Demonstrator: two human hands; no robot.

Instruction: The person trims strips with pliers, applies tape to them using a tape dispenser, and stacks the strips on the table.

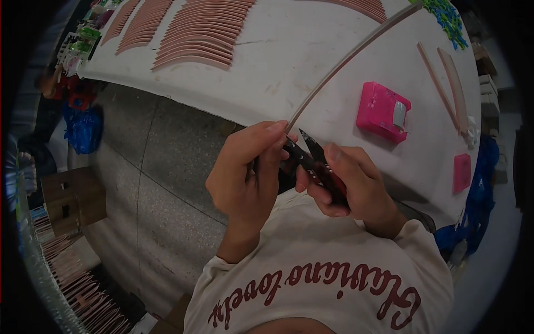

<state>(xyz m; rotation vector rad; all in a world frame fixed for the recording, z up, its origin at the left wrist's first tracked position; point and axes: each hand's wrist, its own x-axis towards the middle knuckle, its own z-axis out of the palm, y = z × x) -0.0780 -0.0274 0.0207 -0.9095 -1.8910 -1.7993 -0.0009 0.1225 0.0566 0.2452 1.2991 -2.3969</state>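
My left hand [245,167] is closed, thumb and fingertips pinching the near end of a long, thin, curved strip [345,58]. From there the strip arcs up and right over the table. Held in my closed right hand [359,183] is a pair of pliers [314,150] with dark pointed jaws and reddish handles. The jaws stand apart, one close to the left fingertips at the strip's end. Fingers hide part of the handles and the strip's tip, so I cannot tell whether the jaw touches it.
On the white table [278,72] lie rows of curved pinkish strips [200,33]. A pink box-like holder [384,111], two loose strips [453,89], a small pink block [461,172] and blue-green pieces [445,22] are at the right. A cardboard box [75,197] stands at lower left.
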